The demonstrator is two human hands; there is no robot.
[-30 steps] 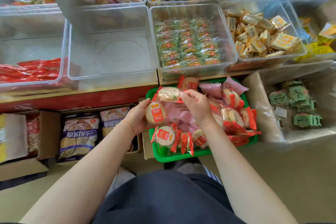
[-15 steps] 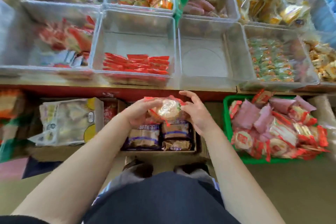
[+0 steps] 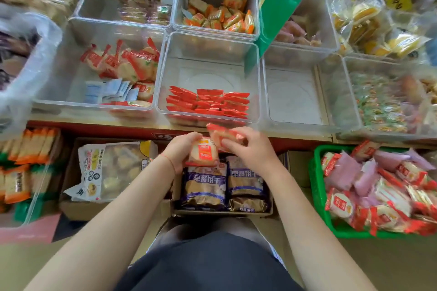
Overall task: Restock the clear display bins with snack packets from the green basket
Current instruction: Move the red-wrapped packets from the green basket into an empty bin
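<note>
With the left hand (image 3: 181, 149) curled round one round red-and-white rice-cracker packet (image 3: 202, 152) and the right hand (image 3: 250, 149) pinching another (image 3: 221, 133) just below the clear plastic bin of flat red packets (image 3: 208, 104), either slippery wrapper may slide from its grip and drop into the cartons beneath.

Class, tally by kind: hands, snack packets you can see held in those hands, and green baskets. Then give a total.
Hands: 2, left hand and right hand
Held packets: 2, left packet and right packet
Green basket: 1
Total: 5
</note>
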